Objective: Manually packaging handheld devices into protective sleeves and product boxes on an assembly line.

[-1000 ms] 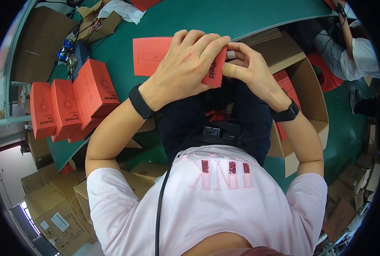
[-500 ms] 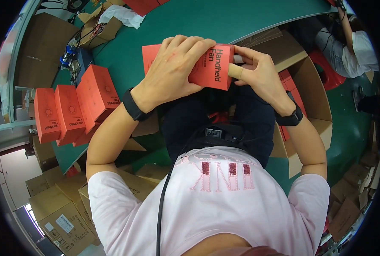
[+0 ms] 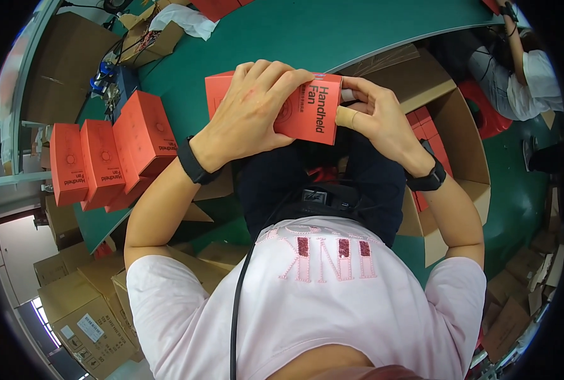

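Note:
A red printed carton (image 3: 308, 113) is held in front of me, over the near edge of the green table. My left hand (image 3: 256, 104) lies across its top, fingers over the far side and thumb along the near side. At the carton's right end, my right hand (image 3: 374, 114) has its fingers and thumb bent against the edge. Tape wraps the right thumb in beige and one finger in white. The carton's right end face is mostly hidden, so I cannot tell whether its flap is closed.
Several similar red boxes (image 3: 108, 155) stand in a row at the left on the table (image 3: 256, 41). To my right, an open cardboard carton (image 3: 469, 136) holds red boxes. A small cardboard box (image 3: 158, 47) lies at the far left. Another person (image 3: 535, 79) sits at the far right.
The red carton has shifted slightly left and nearer to me, its right end tilting down a little. Both hands stay on it; the right thumb has moved slightly at the end edge.

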{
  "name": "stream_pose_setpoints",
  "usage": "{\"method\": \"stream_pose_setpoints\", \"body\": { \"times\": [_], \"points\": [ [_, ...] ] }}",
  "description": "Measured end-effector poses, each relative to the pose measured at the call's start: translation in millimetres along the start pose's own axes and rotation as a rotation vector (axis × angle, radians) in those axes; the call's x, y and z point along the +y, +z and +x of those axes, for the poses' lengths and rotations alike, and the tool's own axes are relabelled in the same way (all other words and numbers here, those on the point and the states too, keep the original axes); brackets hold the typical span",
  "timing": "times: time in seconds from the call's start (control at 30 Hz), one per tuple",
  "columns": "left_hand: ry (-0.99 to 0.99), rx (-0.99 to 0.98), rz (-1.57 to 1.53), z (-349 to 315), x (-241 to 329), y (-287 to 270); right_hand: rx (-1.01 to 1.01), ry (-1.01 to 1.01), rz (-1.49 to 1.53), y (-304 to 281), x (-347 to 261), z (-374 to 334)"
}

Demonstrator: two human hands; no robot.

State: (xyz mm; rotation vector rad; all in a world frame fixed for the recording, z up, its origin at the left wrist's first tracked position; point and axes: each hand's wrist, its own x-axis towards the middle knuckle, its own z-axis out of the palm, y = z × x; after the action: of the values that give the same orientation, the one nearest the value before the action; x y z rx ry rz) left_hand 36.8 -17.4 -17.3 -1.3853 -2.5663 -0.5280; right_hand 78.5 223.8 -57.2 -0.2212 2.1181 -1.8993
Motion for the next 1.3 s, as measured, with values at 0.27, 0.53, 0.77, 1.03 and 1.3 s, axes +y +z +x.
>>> {"method": "stream_pose_setpoints", "body": {
  "times": [0.27, 0.53, 0.77, 1.03, 1.3],
  "points": [
    [0.042, 0.032, -0.030, 0, 9, -3, 0.004, 0.109, 0.006, 6, -16, -7],
    [0.072, -0.029, -0.005, 2, 9, -6, 0.015, -0.080, 0.096, 4, 0, -5],
    [-0.043, 0.010, -0.141, -4, -11, -12, -0.019, -0.075, -0.061, -29, 0, -6],
    [-0.126, 0.033, -0.120, -12, -15, -20, 0.199, -1.012, -1.178, -33, -63, 2],
    [-0.185, 0.167, -0.293, 2, -24, -31, -0.017, -0.987, -1.073, -25, -41, 44]
  ]
}}
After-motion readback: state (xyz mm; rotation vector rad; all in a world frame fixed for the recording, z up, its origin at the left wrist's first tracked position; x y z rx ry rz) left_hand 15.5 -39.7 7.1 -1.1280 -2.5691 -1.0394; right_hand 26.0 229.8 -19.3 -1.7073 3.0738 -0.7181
